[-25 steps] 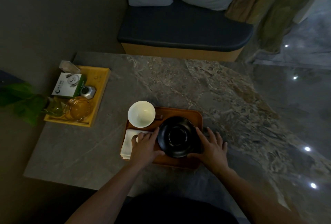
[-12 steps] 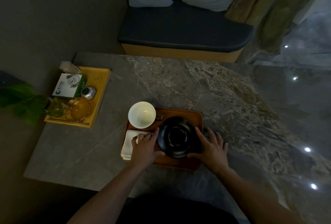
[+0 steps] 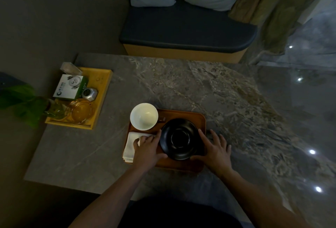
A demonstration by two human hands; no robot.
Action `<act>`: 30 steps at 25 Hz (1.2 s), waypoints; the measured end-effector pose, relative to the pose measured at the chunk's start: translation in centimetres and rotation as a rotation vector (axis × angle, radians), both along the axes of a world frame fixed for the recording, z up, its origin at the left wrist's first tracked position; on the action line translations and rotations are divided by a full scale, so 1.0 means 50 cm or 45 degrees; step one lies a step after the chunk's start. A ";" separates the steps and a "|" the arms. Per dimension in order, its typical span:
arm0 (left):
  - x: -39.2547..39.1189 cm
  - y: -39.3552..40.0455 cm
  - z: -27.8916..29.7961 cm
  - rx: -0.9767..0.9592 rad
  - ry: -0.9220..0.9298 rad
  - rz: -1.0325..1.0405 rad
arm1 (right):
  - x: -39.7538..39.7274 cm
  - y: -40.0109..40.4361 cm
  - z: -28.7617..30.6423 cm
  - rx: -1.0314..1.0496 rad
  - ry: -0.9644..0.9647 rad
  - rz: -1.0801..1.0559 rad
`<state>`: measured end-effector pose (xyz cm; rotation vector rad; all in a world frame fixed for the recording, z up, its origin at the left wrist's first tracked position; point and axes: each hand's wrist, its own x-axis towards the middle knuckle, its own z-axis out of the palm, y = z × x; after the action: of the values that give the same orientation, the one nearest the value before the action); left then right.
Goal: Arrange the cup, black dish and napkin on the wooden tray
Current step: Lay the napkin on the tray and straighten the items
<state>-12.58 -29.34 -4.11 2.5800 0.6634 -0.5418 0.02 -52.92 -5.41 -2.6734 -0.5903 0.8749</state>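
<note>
A brown wooden tray (image 3: 181,114) lies on the marble table near me. The round black dish (image 3: 180,139) rests on its middle. My left hand (image 3: 147,148) cups the dish's left rim, thumb at the near edge, while lying over the folded white napkin (image 3: 130,145) at the tray's near left. My right hand (image 3: 215,148) holds the dish's right rim, its outer fingers spread on the table beyond the tray's edge. The white cup (image 3: 144,116) stands upright at the tray's far left corner, apart from both hands.
A yellow tray (image 3: 104,82) at the table's left holds a green-and-white box (image 3: 71,87), a small metal object (image 3: 89,94) and glassware (image 3: 81,112). Green leaves (image 3: 20,102) hang at the far left. A cushioned bench (image 3: 187,33) stands beyond the table; glossy floor lies right.
</note>
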 end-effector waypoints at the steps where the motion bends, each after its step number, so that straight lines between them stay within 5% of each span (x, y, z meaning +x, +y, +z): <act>1: 0.000 0.000 0.000 -0.003 -0.002 0.000 | 0.000 0.000 -0.001 0.006 -0.002 0.001; 30: -0.002 -0.006 0.007 0.007 0.028 0.019 | -0.016 -0.003 -0.007 -0.004 0.018 0.024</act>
<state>-12.66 -29.62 -3.74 2.5755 0.6913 -0.5655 -0.76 -53.07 -5.76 -2.6659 -0.6128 0.8999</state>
